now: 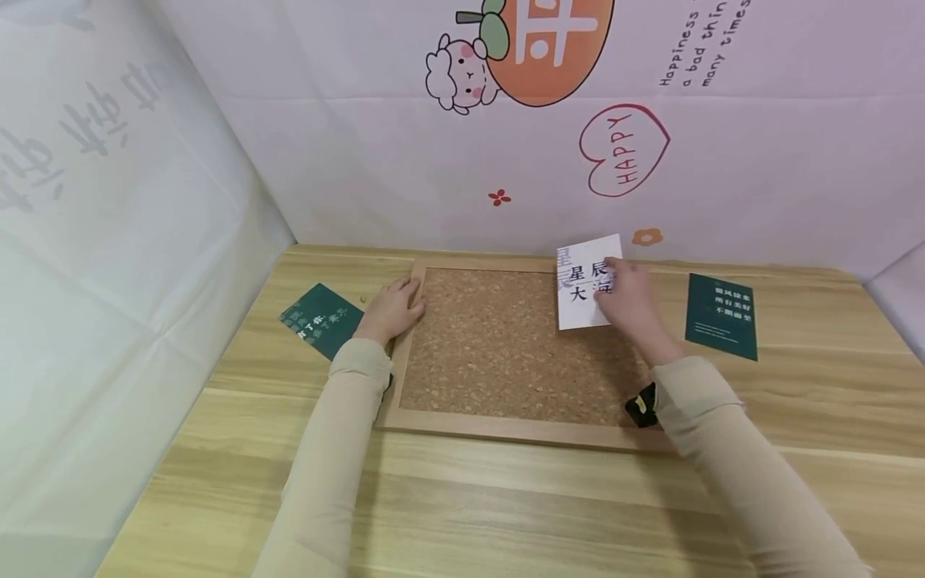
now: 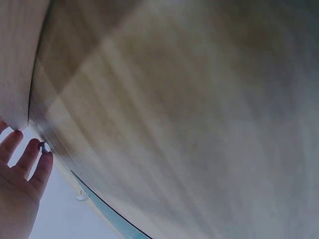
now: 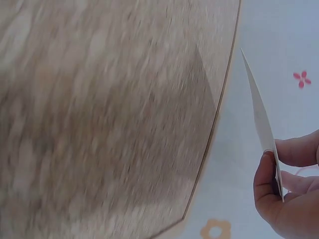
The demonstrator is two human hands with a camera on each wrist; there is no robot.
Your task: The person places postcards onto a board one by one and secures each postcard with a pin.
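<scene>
A white card (image 1: 581,309) with dark printed characters stands tilted above the right part of a wood-framed cork board (image 1: 499,345). My right hand (image 1: 627,293) pinches its right edge between thumb and fingers; the right wrist view shows the card (image 3: 260,114) nearly edge-on, its shadow on the cork. With its fingers stretched out, my left hand (image 1: 396,309) rests on the board's left frame. Near those fingertips, the left wrist view shows a small shiny pin-like piece (image 2: 46,147). A green card (image 1: 321,321) with pale writing lies beside the left wrist.
Another green card (image 1: 721,315) lies on the wooden table (image 1: 506,506) right of the board. One small round piece (image 1: 363,299) sits between the left card and the left hand. A printed white cloth (image 1: 376,177) hangs behind the table.
</scene>
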